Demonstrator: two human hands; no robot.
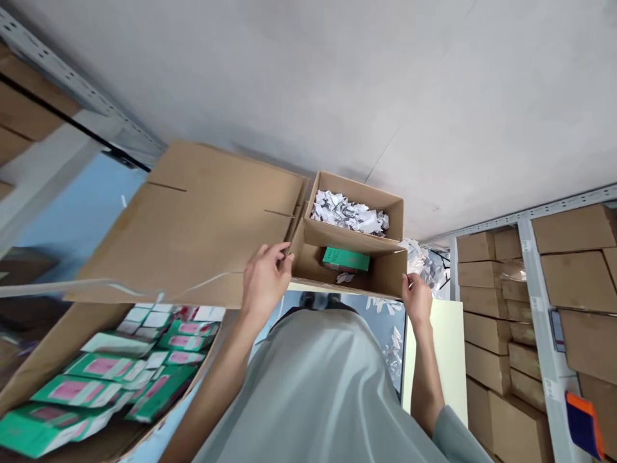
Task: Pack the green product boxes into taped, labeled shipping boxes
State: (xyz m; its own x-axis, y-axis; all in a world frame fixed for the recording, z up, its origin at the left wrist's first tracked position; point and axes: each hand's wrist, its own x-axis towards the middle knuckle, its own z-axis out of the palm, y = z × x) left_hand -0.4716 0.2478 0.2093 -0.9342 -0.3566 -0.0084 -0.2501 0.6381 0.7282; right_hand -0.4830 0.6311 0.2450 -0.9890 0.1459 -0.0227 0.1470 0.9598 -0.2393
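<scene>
An open cardboard box (388,270) stands in front of me. Inside it lies a small green box (346,260) with a scrap of crumpled paper (344,278) beside it. My left hand (267,280) pinches the near left edge of the cardboard box between thumb and fingers. At its near right corner, my right hand (417,297) grips the rim with closed fingers. Directly behind stands a second open box (357,191), partly filled with shredded white paper (347,213). Large flat cardboard sheets (216,218) lie to the left, against the boxes and near my left hand.
A big carton (101,315) at lower left holds many green and pink boxes (96,370). Shelves (535,270) stacked with brown cartons (486,321) stand right. A pale tabletop (446,347) and more shredded paper (424,260) lie beside my right arm. A grey wall (385,83) rises behind.
</scene>
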